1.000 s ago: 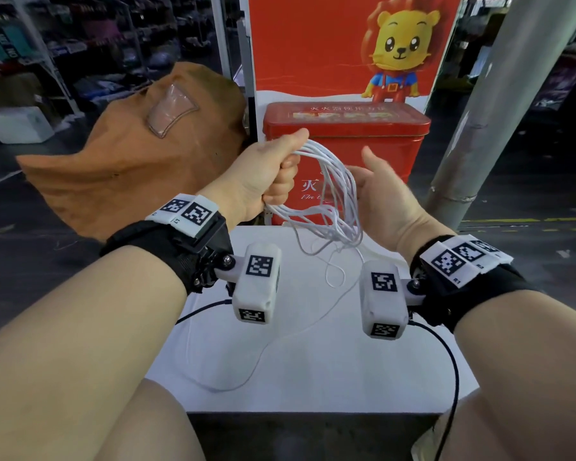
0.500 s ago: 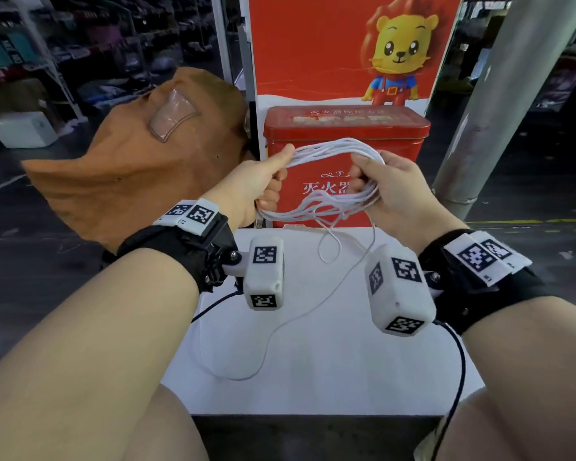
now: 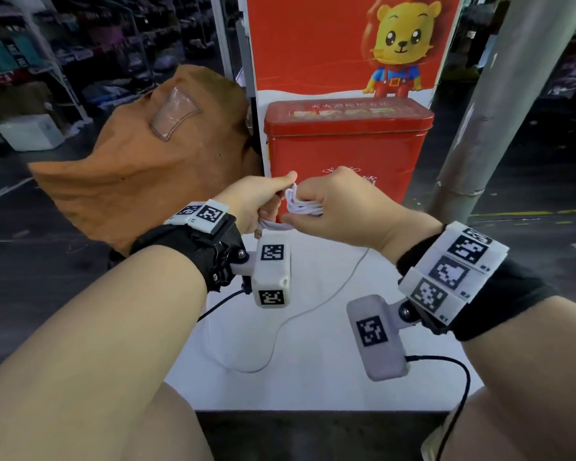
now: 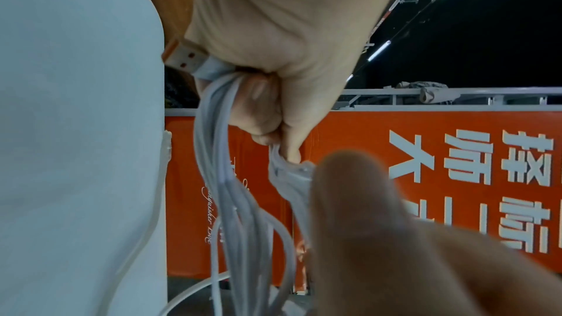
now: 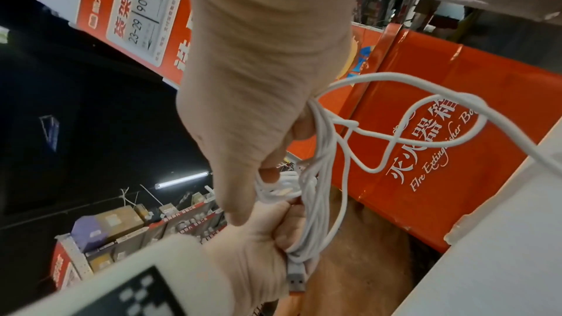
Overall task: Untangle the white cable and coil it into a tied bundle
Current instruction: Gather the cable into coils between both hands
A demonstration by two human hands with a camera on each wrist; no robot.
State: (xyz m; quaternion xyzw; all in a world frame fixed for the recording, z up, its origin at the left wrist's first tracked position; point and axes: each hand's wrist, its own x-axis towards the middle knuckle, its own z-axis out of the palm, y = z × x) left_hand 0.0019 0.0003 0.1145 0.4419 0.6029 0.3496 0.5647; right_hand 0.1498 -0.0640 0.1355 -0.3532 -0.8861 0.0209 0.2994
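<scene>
- Where both hands meet above the far part of the white desk (image 3: 330,371), just in front of the red tin box (image 3: 346,141): white cable (image 3: 301,204) gathered into a bundle of several loops, held in the air between them.
- Left hand (image 3: 256,201): grip closed round one end of the looped bundle, fingers curled, thumb laid along the top toward the right hand.
- From the left wrist view: strands (image 4: 231,177) running out from under the curled fingers, with the cable's USB plug (image 4: 185,57) sticking out at the heel of the fist.
- Right hand (image 3: 343,207): grip pinched on the other end of the bundle, thumb and fingers closed on the strands, knuckles up.
- From the right wrist view: loops (image 5: 319,177) stretched between the two fists, a couple of slack loops (image 5: 410,129) standing free to the side, and the plug (image 5: 296,280) poking from the left fist.
- One loose length of the cable (image 3: 280,331): hanging down from the hands, curving across the desk top and back up toward the left wrist.
- Behind the tin box: red poster with a cartoon lion (image 3: 396,51).
- To the left of the box: large brown fabric bag (image 3: 153,168) with a clear patch on it.
- To the right: grey pillar (image 3: 499,104) slanting upward.
</scene>
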